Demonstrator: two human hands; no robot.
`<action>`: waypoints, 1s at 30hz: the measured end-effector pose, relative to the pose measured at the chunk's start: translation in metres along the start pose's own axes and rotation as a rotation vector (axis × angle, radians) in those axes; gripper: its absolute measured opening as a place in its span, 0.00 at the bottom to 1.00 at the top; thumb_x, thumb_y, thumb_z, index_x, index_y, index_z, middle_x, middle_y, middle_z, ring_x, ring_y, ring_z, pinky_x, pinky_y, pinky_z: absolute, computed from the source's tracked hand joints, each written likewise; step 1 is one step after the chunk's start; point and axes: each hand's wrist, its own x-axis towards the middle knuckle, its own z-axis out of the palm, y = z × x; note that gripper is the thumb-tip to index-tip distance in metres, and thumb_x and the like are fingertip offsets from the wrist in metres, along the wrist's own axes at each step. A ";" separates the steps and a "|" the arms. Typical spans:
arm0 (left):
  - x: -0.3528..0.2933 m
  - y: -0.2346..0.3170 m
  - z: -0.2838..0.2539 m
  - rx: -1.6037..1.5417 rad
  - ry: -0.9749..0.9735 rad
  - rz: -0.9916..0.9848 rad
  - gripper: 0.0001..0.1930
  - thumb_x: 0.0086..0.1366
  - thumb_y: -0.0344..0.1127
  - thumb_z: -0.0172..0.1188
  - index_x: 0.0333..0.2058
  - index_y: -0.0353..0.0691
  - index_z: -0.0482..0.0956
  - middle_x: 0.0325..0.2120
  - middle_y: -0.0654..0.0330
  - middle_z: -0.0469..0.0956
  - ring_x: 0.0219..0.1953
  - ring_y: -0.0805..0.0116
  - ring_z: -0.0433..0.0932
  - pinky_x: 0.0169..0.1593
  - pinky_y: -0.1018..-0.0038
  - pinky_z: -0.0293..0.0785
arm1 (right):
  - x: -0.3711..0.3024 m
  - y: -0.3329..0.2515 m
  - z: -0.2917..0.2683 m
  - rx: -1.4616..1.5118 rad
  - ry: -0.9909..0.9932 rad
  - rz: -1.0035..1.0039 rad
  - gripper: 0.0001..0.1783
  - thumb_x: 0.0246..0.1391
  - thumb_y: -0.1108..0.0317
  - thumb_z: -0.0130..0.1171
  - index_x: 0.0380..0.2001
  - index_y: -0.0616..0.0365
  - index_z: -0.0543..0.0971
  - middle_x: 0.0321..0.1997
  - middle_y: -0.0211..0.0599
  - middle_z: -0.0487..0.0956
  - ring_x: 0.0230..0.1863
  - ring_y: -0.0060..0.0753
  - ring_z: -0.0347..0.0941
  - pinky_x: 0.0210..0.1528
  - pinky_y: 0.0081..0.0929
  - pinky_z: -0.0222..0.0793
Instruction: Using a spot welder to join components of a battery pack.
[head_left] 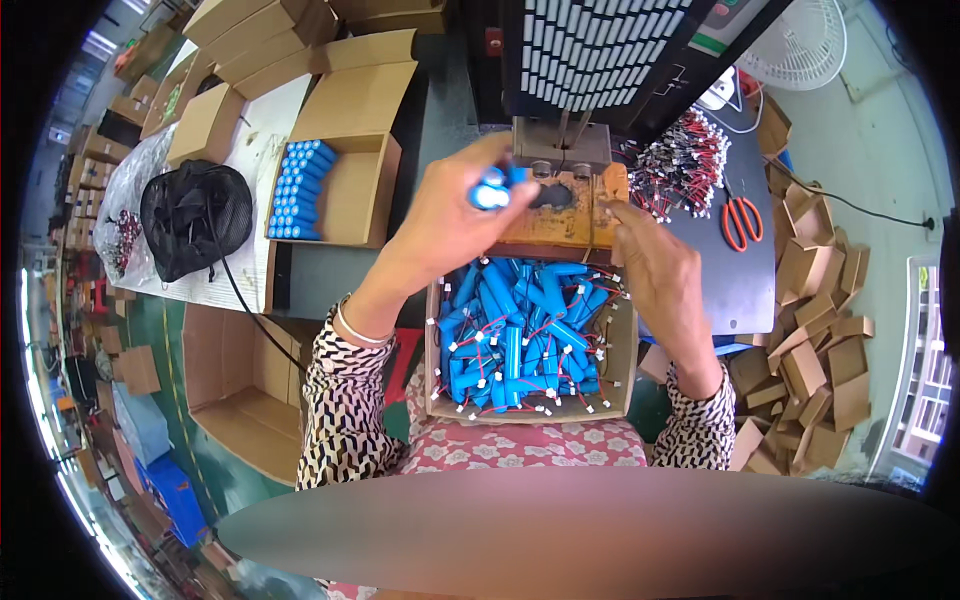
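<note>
My left hand [455, 205] is closed around blue cylindrical battery cells [490, 190], their silvery ends showing; how many is hard to tell. It hovers at the left of a worn orange block [560, 225] below the metal head [560, 140] of a bench machine. At the block's right side is my right hand [655, 270], its fingers pinched together; whatever they hold, possibly a thin lead, is too small to make out. Just below both hands, a cardboard box [628, 375] holds many blue battery cells [520, 340] with red and black leads and white connectors.
An open carton [370, 190] with rows of blue cells stands left. Beside it lies a black mesh bag [195, 215]. Right of the machine are a pile of connector leads [685, 160] and orange-handled scissors [741, 222]. Small empty boxes [815, 340] heap up at far right.
</note>
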 end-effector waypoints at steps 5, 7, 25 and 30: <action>-0.005 -0.001 0.001 -0.113 0.060 -0.153 0.12 0.59 0.31 0.62 0.41 0.34 0.77 0.24 0.62 0.74 0.26 0.81 0.68 0.29 0.80 0.67 | 0.000 -0.005 0.010 0.105 0.058 0.052 0.10 0.58 0.75 0.51 0.43 0.61 0.65 0.24 0.48 0.76 0.25 0.51 0.76 0.24 0.36 0.69; -0.002 -0.007 0.007 -0.131 0.046 -0.036 0.11 0.58 0.30 0.63 0.40 0.35 0.78 0.24 0.58 0.76 0.23 0.74 0.70 0.29 0.77 0.68 | 0.003 -0.008 0.004 0.192 0.082 0.173 0.11 0.58 0.74 0.51 0.43 0.61 0.65 0.22 0.47 0.75 0.24 0.49 0.76 0.24 0.33 0.69; 0.000 -0.011 0.027 0.088 0.070 0.187 0.20 0.49 0.20 0.62 0.42 0.42 0.78 0.33 0.52 0.77 0.32 0.49 0.76 0.34 0.65 0.73 | 0.049 0.007 0.028 0.465 -0.019 0.063 0.12 0.53 0.70 0.53 0.22 0.70 0.75 0.14 0.41 0.67 0.16 0.23 0.61 0.21 0.28 0.58; 0.000 -0.011 0.028 0.064 0.076 0.187 0.19 0.48 0.19 0.62 0.41 0.42 0.78 0.32 0.52 0.77 0.31 0.49 0.76 0.33 0.65 0.72 | 0.048 0.007 0.035 0.528 0.042 0.079 0.12 0.52 0.70 0.53 0.22 0.70 0.75 0.12 0.39 0.65 0.15 0.20 0.57 0.19 0.27 0.56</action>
